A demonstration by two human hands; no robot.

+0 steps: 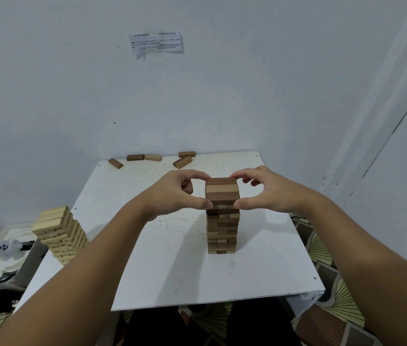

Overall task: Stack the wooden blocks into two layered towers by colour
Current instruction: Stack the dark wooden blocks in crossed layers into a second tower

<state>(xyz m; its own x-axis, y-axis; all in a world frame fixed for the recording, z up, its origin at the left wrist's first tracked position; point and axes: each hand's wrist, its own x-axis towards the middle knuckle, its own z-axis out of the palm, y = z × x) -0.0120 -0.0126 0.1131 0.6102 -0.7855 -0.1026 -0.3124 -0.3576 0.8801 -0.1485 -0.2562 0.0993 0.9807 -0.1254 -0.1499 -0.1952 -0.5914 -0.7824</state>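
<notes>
A tall tower of brown and tan wooden blocks [222, 228] stands in the middle of the white table [172, 275]. Its top layer [222, 191] has three blocks lying side by side. My left hand [180, 193] pinches the left end of that layer between thumb and forefinger. My right hand [262, 193] pinches the right end the same way. A second tower of pale blocks [60, 233] stands at the table's left edge. Several loose blocks [152, 157] lie along the table's far edge by the wall.
A paper notice [156, 43] is taped on the wall. Left of the table sit a white tray with a small white toy [7, 248] and black scissors [5, 277]. Patterned flooring [332, 303] shows to the right and below.
</notes>
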